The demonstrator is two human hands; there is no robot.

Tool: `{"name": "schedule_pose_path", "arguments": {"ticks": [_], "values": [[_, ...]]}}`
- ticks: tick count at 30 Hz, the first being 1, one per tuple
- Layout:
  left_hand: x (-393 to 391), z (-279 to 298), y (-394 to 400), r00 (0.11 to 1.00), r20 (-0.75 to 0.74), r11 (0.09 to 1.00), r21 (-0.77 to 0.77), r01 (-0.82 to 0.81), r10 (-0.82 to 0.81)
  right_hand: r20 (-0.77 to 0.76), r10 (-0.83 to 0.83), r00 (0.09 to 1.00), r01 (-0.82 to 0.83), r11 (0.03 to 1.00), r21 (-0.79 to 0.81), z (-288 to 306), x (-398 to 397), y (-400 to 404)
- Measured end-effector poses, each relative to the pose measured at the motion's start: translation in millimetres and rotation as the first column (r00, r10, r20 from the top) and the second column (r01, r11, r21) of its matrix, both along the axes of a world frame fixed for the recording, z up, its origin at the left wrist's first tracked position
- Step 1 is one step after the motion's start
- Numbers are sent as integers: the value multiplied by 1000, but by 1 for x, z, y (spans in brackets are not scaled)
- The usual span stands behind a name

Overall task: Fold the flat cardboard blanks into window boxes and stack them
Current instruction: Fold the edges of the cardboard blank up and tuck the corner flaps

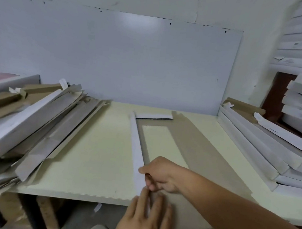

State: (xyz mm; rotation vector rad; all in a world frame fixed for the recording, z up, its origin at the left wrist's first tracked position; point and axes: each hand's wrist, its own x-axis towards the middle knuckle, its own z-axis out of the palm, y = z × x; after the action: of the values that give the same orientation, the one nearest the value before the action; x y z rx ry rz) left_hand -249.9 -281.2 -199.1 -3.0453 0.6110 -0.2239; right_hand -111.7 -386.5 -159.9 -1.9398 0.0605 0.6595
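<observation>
One blank (189, 146) lies flat at centre frame with just its left flap (137, 150) turned up, the right hand (160, 175) pinching that flap and the left hand (144, 220) pressing flat-fingered below, while unfolded blanks (38, 130) wait at left and finished boxes (265, 150) stack at right.

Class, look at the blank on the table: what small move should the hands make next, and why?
Probably slide the right hand up the white flap to crease it, left hand holding the near end. The blank lies flat, window open to the table, and both hands sit only at the flap's near end.
</observation>
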Motion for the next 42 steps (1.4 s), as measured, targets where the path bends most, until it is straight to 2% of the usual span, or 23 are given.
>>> {"name": "schedule_pose_path", "arguments": {"ticks": [1,3,5,7,8,9,10,11,12,14,16,17,20,22,24,26,28,31,33,35,37,38,42], "values": [[1,-4,-3,998,-67,998,68,7,-3,-8,-59,998,59,995,78,-2,2,8],[2,7,0,999,-19,982,189,-22,26,-18,-103,994,105,980,167,-4,6,19],[20,15,18,994,104,993,119,7,-20,-3,-29,1000,29,988,154,-3,10,16],[29,24,45,982,84,980,122,157,-168,100,97,990,-103,993,52,2,18,-7],[34,28,63,974,104,977,80,196,-204,197,166,966,-155,985,-72,7,23,-25],[39,32,82,975,42,976,-16,219,-218,315,256,914,-177,950,-258,13,29,-49],[45,35,100,970,11,964,-114,241,-241,388,392,834,-170,852,-495,22,35,-74],[53,37,117,958,10,949,-132,285,-286,363,537,762,-140,683,-716,30,40,-101],[64,36,132,949,22,938,-147,315,-316,259,637,726,-115,484,-868,35,44,-127],[85,38,155,937,89,927,-140,347,-337,24,690,723,-144,184,-972,38,45,-172],[100,39,174,942,78,918,-214,334,-325,-85,704,705,-166,47,-985,33,37,-192],[107,41,181,946,58,911,-255,324,-320,-74,736,673,-147,35,-988,28,33,-195],[133,43,196,977,7,946,-248,209,-214,76,850,521,-90,143,-986,17,22,-180],[145,50,200,999,-31,1000,-9,17,-18,227,880,417,-77,283,-956,12,16,-164],[149,62,201,977,64,954,212,-210,201,338,819,463,-64,412,-909,11,8,-150],[143,80,197,937,197,925,195,-326,289,348,788,509,-55,433,-900,10,1,-136],[125,99,181,913,321,965,-13,-260,250,361,761,538,-87,476,-875,4,-6,-116],[88,97,132,915,403,962,-239,130,-24,427,675,602,-139,615,-776,-7,-14,-86],[61,69,92,942,267,923,-269,276,-204,510,592,624,-133,724,-677,-14,-19,-67],[47,36,63,962,76,950,-155,271,-262,610,500,615,-63,802,-594,-23,-25,-50],[44,8,48,968,-62,970,-28,240,-241,641,490,591,1,793,-609,-35,-29,-42],[45,0,46,967,-93,971,0,237,-236,599,528,602,-5,753,-658,-41,-30,-44],[49,-15,61,970,-45,964,111,241,-237,351,628,695,-95,564,-820,-48,-24,-76]]}}
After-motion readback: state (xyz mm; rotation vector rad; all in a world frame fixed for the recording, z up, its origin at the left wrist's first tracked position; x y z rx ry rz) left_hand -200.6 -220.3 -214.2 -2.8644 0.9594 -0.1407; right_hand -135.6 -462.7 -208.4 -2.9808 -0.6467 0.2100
